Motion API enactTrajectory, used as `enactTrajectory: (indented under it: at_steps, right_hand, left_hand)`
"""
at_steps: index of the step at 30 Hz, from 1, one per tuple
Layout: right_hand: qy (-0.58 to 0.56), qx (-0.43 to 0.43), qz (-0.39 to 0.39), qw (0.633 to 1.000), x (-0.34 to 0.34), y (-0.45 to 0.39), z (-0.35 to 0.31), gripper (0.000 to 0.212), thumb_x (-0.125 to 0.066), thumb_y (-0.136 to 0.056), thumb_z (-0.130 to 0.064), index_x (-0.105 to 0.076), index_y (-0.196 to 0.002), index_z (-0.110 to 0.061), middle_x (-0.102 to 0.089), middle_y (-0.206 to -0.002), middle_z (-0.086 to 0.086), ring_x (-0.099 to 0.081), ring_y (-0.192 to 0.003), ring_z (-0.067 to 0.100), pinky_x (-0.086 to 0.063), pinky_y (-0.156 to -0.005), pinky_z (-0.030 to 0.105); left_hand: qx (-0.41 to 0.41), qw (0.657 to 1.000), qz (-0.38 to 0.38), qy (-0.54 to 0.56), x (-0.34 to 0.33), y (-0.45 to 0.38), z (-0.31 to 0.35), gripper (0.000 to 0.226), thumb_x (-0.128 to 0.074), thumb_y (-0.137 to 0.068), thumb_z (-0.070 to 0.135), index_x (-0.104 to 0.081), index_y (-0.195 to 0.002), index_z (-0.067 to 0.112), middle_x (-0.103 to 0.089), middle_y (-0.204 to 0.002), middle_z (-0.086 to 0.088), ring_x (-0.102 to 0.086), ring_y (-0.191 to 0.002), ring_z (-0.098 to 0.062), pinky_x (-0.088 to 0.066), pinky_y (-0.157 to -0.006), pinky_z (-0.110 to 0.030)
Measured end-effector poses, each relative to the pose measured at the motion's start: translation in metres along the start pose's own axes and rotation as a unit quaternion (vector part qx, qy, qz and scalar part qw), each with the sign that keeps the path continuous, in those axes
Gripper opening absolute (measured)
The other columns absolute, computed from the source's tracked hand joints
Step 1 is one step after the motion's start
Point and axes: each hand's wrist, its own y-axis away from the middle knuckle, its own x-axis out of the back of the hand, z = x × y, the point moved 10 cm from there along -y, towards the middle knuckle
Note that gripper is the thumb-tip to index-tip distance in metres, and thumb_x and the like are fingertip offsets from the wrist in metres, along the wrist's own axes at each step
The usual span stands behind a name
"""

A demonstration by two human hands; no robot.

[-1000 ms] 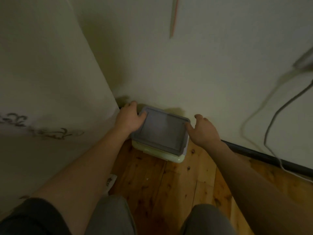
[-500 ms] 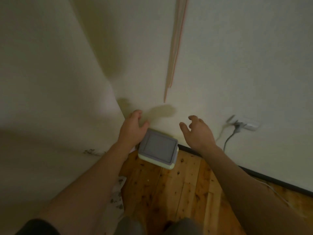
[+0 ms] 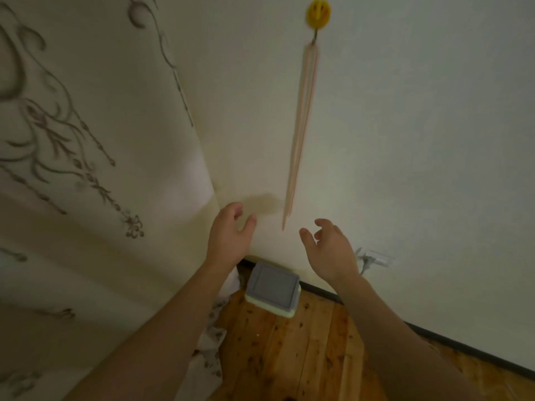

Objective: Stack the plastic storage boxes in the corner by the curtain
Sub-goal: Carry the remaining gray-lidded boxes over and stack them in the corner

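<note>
Head view, left hand [image 3: 228, 238] and right hand [image 3: 333, 250] empty, grip open, above storage box [image 3: 273, 286]

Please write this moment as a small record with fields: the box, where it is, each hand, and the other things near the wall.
box: storage box with grey lid and pale base, on the wooden floor
place: in the corner, against the wall, beside the curtain
left hand: left hand open, raised above the box, holding nothing
right hand: right hand open, raised, holding nothing
on wall: yellow hook with orange strings hanging down
near floor: wall socket with a plug, right of the box
second box: none in view
</note>
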Motion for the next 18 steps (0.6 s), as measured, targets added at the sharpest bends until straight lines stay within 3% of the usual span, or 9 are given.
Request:
enactTrajectory:
  at_steps: [5,10,14,18]
  right_hand:
    - [-0.054,-0.001,0.018,0.998,0.021,0.019,-0.03,0.059,-0.041,-0.096,-0.06,-0.043,-0.141,-0.022,-0.06,-0.123,-0.002,-0.055,-0.095,0.008,-0.038,-0.08,0.023]
    - [-0.109,0.015,0.049,0.993,0.04,0.041,-0.055,0.057,-0.045,-0.095,-0.06,-0.046,-0.14,-0.025,-0.059,-0.115,-0.005,-0.054,-0.092,0.006,-0.038,-0.078,0.022]
    - [-0.141,0.03,0.057,0.988,0.049,0.055,-0.066,0.055,-0.047,-0.094,-0.059,-0.047,-0.138,-0.026,-0.059,-0.11,-0.007,-0.055,-0.093,0.006,-0.039,-0.078,0.023]
    - [-0.178,0.063,0.042,0.981,0.056,0.069,-0.077,0.052,-0.049,-0.094,-0.058,-0.048,-0.137,-0.028,-0.06,-0.107,-0.01,-0.055,-0.094,-0.001,-0.037,-0.072,0.013]
  left_hand:
    - [0.022,0.998,0.017,0.047,0.03,0.017,0.021,0.041,-0.063,-0.092,0.038,-0.057,-0.127,0.018,-0.062,-0.116,0.007,-0.058,-0.109,-0.009,-0.045,-0.099,-0.03]
    - [0.021,0.995,0.039,0.093,0.062,0.04,0.037,0.03,-0.063,-0.092,0.037,-0.058,-0.119,0.027,-0.063,-0.111,0.013,-0.059,-0.105,-0.005,-0.046,-0.095,-0.026]
    - [0.031,0.992,0.058,0.109,0.084,0.066,0.044,0.021,-0.061,-0.092,0.041,-0.054,-0.112,0.04,-0.061,-0.107,0.021,-0.055,-0.1,0.01,-0.041,-0.082,-0.01]
    - [0.044,0.986,0.093,0.129,0.102,0.093,0.054,0.027,-0.061,-0.093,0.039,-0.055,-0.12,0.036,-0.06,-0.107,0.023,-0.053,-0.095,0.019,-0.038,-0.071,0.003]
